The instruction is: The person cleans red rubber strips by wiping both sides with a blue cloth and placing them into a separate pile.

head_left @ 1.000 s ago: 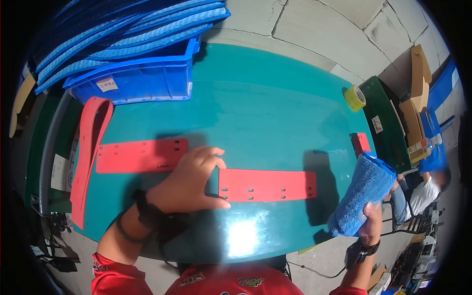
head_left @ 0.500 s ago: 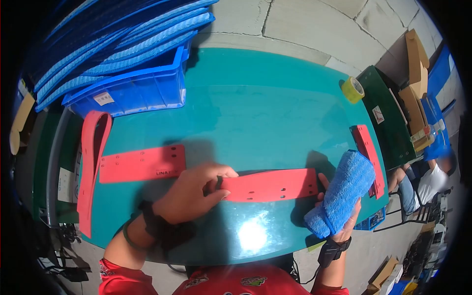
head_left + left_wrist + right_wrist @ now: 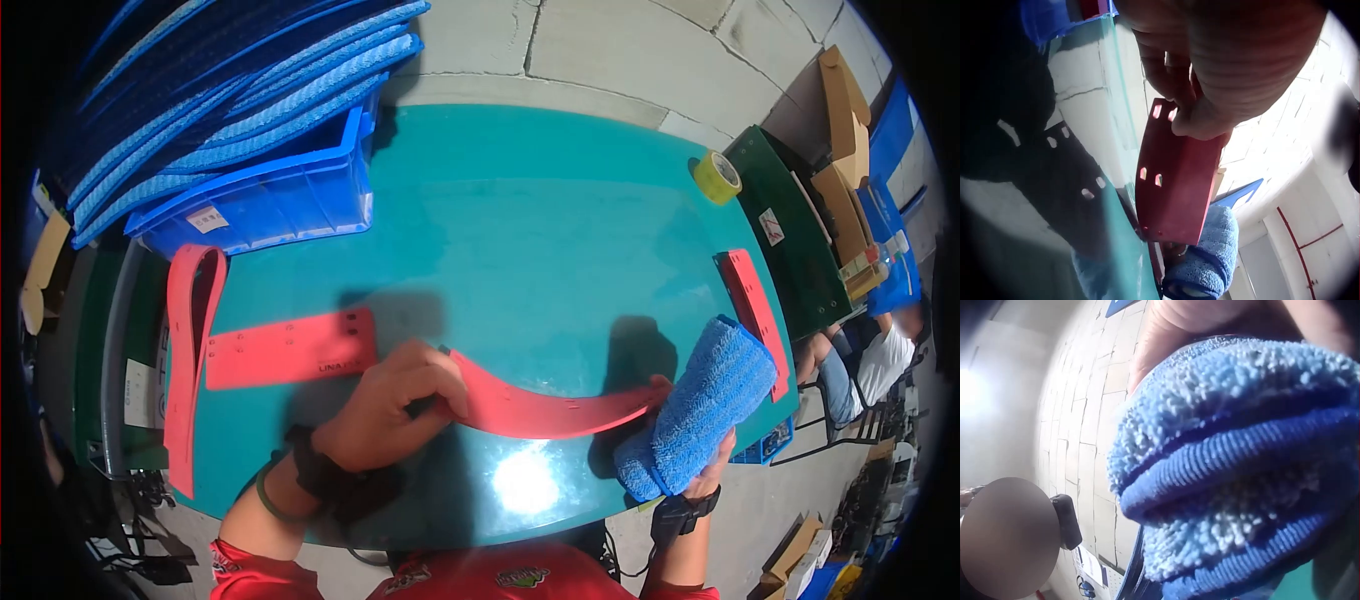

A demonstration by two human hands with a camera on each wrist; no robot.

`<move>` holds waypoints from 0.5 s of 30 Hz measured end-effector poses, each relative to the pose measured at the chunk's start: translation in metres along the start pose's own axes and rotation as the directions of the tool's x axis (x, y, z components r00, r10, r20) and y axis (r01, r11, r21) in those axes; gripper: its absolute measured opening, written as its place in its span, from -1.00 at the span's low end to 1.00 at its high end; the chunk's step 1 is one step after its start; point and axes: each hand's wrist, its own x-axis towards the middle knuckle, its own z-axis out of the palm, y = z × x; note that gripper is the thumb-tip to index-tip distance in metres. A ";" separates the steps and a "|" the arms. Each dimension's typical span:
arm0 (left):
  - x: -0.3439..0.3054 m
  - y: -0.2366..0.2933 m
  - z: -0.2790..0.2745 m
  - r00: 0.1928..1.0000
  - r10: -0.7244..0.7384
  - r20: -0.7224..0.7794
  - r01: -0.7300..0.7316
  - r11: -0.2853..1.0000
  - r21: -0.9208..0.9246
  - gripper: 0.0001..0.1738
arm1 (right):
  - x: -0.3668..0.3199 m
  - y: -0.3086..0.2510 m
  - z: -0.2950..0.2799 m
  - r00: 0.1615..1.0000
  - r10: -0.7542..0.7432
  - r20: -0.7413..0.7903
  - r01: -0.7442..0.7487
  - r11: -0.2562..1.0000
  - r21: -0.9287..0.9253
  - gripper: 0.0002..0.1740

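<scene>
A red strip with oval holes (image 3: 545, 412) bows downward between both hands above the green table. Its left end is pinched by my left hand (image 3: 392, 405), whose thumb lies on it in the left wrist view (image 3: 1179, 169). My right hand (image 3: 712, 462) grips a folded blue cloth (image 3: 715, 400), and its fingertips meet the strip's right end. In the right wrist view the cloth (image 3: 1222, 444) hides most of that hand. Another red strip (image 3: 290, 350) lies flat left of my left hand.
A looped red strip (image 3: 182, 370) lies at the table's left edge, near a blue bin (image 3: 270, 205) of blue pads. At the right are more red strips (image 3: 752, 310), yellow tape (image 3: 717, 178) and cardboard boxes (image 3: 848, 150). A person (image 3: 865, 365) sits beyond.
The strip's left end has come up off the table in my left hand, and it now bends. My right hand has moved left with the cloth, to the strip's right end.
</scene>
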 end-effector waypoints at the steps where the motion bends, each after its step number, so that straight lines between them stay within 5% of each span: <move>1: -0.001 0.000 0.000 1.000 0.000 0.001 0.000 1.000 0.003 -0.74 | -0.003 0.001 -0.001 0.999 -0.003 -0.047 0.001 0.999 -0.036 0.23; 7: -0.002 -0.001 -0.008 0.988 -0.099 0.117 0.094 0.995 0.044 -0.78 | -0.007 0.004 0.000 0.999 -0.043 -0.014 0.043 0.997 0.060 0.29; 10: -0.001 0.006 -0.017 0.930 -0.203 0.306 0.181 0.978 0.099 -0.77 | -0.018 0.005 0.002 0.999 -0.024 -0.034 0.027 0.996 0.081 0.31; 12: 0.000 0.012 -0.023 0.838 -0.255 0.483 0.244 0.966 0.088 -0.61 | -0.023 0.002 0.006 1.000 0.000 -0.009 0.000 0.998 0.065 0.34; 15: -0.006 0.002 -0.021 0.883 -0.208 0.420 0.100 0.959 0.265 -0.34 | -0.031 0.002 0.004 1.000 0.010 -0.012 -0.010 1.000 -0.011 0.45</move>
